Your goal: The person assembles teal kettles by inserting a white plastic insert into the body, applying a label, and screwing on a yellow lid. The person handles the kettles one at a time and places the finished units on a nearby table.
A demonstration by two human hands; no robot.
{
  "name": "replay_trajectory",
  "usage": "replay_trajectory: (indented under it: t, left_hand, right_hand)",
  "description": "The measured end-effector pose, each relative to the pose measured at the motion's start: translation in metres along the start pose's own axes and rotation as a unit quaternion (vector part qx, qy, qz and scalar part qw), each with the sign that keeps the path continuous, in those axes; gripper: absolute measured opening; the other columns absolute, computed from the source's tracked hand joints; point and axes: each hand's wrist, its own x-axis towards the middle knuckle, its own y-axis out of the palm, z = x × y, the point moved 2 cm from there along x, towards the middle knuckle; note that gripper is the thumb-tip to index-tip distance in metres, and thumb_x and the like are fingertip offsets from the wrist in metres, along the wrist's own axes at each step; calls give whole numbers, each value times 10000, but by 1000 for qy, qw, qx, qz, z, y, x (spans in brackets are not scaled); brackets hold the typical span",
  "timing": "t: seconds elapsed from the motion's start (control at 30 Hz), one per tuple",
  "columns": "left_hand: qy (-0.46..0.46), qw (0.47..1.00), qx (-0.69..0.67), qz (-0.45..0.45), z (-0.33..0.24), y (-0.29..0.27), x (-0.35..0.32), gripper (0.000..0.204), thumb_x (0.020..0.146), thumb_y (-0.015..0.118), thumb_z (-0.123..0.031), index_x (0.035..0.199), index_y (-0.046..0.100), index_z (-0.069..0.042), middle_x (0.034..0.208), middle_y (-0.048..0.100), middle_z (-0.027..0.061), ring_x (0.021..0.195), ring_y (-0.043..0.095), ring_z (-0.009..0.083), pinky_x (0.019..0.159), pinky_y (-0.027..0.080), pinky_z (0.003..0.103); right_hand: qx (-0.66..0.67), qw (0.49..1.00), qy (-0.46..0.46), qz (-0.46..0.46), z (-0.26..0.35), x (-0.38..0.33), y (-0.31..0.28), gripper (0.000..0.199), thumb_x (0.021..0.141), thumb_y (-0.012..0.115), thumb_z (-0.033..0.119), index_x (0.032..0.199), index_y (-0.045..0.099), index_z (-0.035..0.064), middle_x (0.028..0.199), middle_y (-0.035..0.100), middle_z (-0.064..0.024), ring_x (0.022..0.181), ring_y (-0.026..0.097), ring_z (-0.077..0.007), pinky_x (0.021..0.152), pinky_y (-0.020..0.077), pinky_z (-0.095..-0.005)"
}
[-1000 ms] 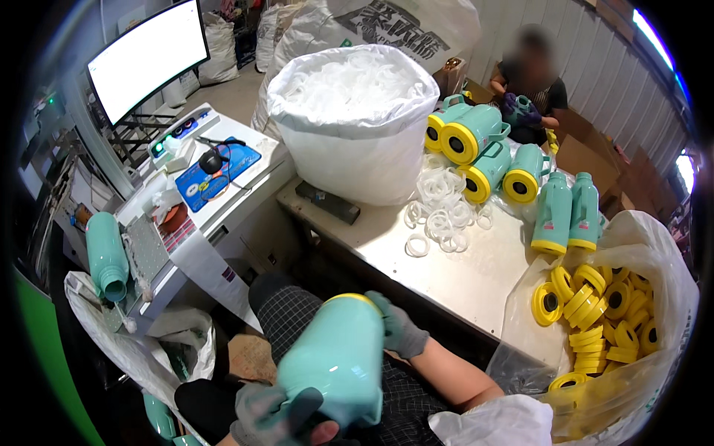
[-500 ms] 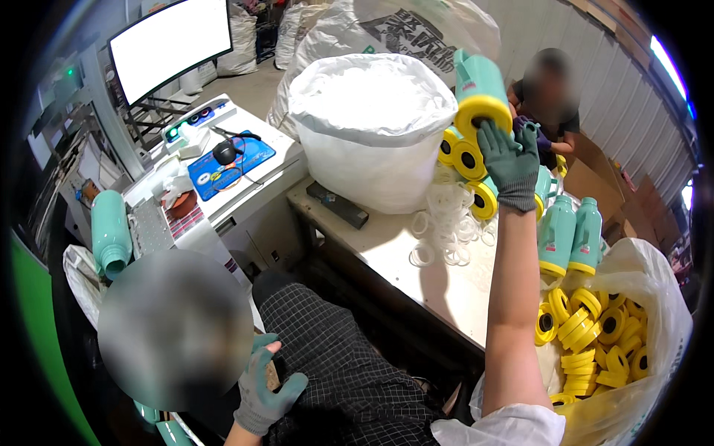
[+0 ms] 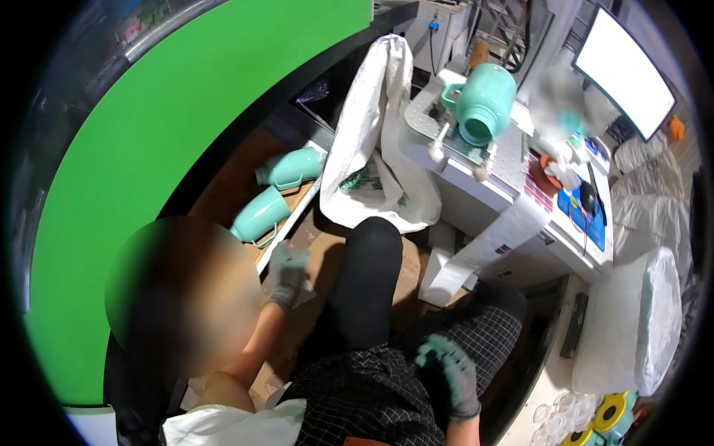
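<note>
My left hand, in a grey-green glove, hangs beside a board-edged bin at the left, close to the handle of a mint-green jug shell. Its fingers look apart and I see nothing in them, though motion blurs them a little. Another mint-green jug shell lies just beyond in the same bin. Over my right thigh hovers my right hand, gloved too, its fingers loosely spread and holding nothing. One more mint-green jug shell lies on a perforated metal fixture, mouth toward me.
A large green curved panel fills the left side. Ahead stands an open white sack. To the right are a white machine table with a monitor, a full white sack, clear rings and yellow-based jugs.
The view has swung left. My right hand has left the yellow-based jug and come back over my lap. My left hand has moved from my lap to the bin of jug shells.
</note>
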Motion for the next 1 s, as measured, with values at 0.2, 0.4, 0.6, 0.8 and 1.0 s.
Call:
replay_trajectory:
  t: [0.2,0.4,0.6,0.8,1.0]
  left_hand:
    - [-13,888,456,54,191,-58,153,379,969,613,-151,1321,554,-24,1184,615,157,1147,584,268,991,498,454]
    - [25,855,515,52,184,-25,178,372,946,636,-277,1217,605,-23,1121,645,184,1122,601,328,952,500,502]
    - [56,825,562,8,138,-51,162,425,924,659,-403,1114,656,-22,1058,676,211,1097,618,389,913,502,551]
    - [299,775,537,-147,19,-86,97,503,910,687,-497,1052,694,-15,1037,694,234,1067,627,437,882,505,575]
    - [396,913,102,-1,-136,-61,-5,629,903,814,-273,1387,549,29,1240,655,210,1024,666,308,916,547,435]
  right_hand:
    - [-126,991,-29,-42,9,2,-10,424,1098,508,144,1472,503,-55,1352,642,-151,1214,620,-209,1082,483,-356]
    - [-161,987,-1,-8,-16,17,-25,464,1073,594,237,1462,536,-10,1347,641,-92,1203,597,-135,1054,486,-297]
    - [-152,988,25,-21,-48,13,-34,500,1081,578,294,1467,527,-20,1413,615,-106,1246,592,-148,1072,492,-313]
    - [-254,964,-65,-27,-8,40,-25,442,1052,617,258,1415,588,7,1249,701,-113,1117,654,-132,978,541,-303]
    - [-183,969,-166,10,34,81,17,770,949,739,325,1579,396,43,1417,594,-161,1252,593,-201,1073,485,-345]
